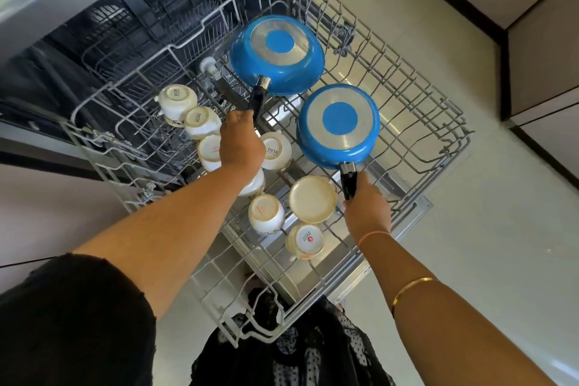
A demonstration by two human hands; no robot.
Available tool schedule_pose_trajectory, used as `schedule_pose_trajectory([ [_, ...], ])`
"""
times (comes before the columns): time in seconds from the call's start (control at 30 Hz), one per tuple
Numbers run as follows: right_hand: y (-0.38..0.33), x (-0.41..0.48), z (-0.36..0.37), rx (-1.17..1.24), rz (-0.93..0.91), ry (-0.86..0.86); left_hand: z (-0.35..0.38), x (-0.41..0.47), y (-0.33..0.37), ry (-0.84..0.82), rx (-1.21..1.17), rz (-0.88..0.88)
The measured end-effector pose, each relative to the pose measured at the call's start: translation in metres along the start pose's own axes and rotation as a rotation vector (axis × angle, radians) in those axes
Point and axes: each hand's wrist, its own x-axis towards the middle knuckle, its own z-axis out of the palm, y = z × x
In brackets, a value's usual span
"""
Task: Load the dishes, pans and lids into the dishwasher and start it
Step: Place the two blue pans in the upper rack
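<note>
Hands [242, 142] [367, 207] grip blue pans [277, 55] [340, 125] over wire rack [423, 122] above pale floor [470, 244]

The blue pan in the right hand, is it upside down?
Upside down. The blue pan shows its silver base with a blue circle facing up, while the right hand grips its black handle.

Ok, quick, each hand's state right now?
Left hand: gripping the far blue pan by its handle.
Right hand: gripping the near blue pan by its handle.
</note>
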Motion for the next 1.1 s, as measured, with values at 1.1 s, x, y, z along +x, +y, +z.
schedule_pose_trajectory([
  [1.1,-0.007,-0.032,-0.019,-0.036,-0.134,-0.014,-0.031,-0.077,0.015,0.059,-0.163,0.039],
])
